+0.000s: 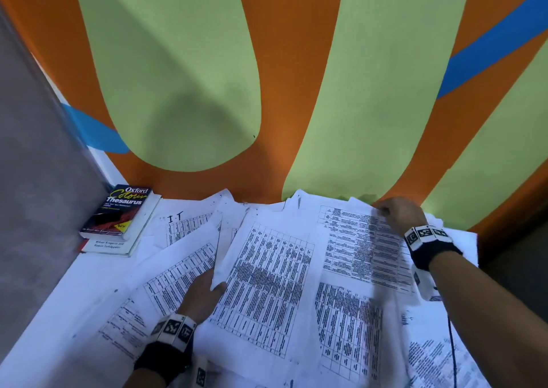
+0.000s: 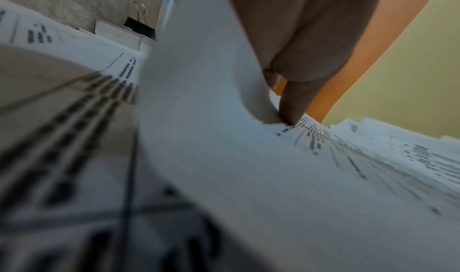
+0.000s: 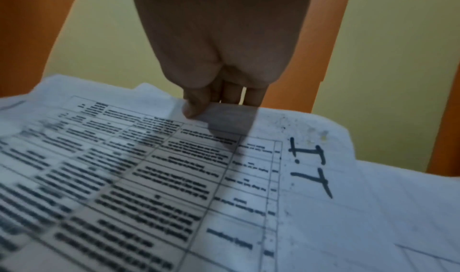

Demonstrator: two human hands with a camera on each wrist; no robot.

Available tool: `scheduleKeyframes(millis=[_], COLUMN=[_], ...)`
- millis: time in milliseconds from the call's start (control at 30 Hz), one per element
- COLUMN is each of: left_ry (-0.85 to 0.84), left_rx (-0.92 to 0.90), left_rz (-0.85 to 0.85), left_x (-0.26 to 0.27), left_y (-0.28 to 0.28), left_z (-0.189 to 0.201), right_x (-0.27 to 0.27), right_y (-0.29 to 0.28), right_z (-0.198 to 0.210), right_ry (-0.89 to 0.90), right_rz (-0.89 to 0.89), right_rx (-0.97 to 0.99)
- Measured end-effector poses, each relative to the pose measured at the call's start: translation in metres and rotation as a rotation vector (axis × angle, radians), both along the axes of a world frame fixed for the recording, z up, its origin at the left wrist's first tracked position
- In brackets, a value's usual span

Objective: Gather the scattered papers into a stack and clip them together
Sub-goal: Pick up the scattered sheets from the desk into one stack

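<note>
Several printed sheets (image 1: 267, 284) lie scattered and overlapping on a white table (image 1: 59, 307). My left hand (image 1: 214, 284) pinches the near left corner of the middle sheet, thumb on top; in the left wrist view that sheet (image 2: 199, 99) curls up against my palm. At the far edge by the wall, my right hand (image 1: 383, 211) pinches a table-printed sheet (image 1: 355, 239). The right wrist view shows the thumb (image 3: 196, 107) on top of the sheet (image 3: 174, 168), which is marked "I.T". A black binder clip (image 2: 139, 27) shows only in the left wrist view, by the grey wall.
An Oxford Colour Thesaurus (image 1: 121, 212) lies on another book (image 1: 118, 247) at the table's far left corner. A grey wall (image 1: 35, 180) bounds the left side, an orange and green painted wall (image 1: 267, 91) the back. The table ends at the right (image 1: 477, 245). A black cable (image 1: 452, 352) crosses the near-right papers.
</note>
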State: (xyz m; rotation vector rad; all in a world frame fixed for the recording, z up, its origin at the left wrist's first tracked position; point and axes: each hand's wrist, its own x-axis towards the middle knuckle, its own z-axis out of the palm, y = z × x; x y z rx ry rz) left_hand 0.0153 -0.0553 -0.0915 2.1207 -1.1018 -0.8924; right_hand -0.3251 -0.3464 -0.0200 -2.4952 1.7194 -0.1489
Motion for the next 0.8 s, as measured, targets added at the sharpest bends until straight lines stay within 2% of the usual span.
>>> scheduleKeyframes(millis=[167,300,500,567,667,733,800], left_ry=[0.044,0.116,0.149,0.158,0.162,0.164,0.175], left_rx=[-0.014,-0.050,-0.064,-0.076,-0.113,-0.129,-0.117], left_rz=[0.008,0.029,0.022,0.025,0.008,-0.021,-0.060], left_x=[0.002,0.000,-0.003,-0.008,-0.018,-0.021,-0.020], left_y=[0.003,0.009,0.015,0.012,0.009,0.005,-0.003], left_z=[-0.001,0.003,0.002,0.006,0.014,0.018,0.016], right_x=[-0.016,-0.034,-0.077,-0.090,-0.104,-0.106,-0.096], right_y=[0.009,0.016,0.027,0.031,0.036,0.043,0.054], right_z=[0.045,0.109,0.206,0.219,0.218,0.206,0.183], right_ry=[-0.053,-0.159,-0.599,-0.717,-0.909,-1.005,-1.155], right_rz=[-0.057,-0.089,-0.178,-0.235,-0.380,-0.510,-0.585], right_rx=[-0.166,-0.262,-0.515,-0.528,-0.577,-0.528,-0.393])
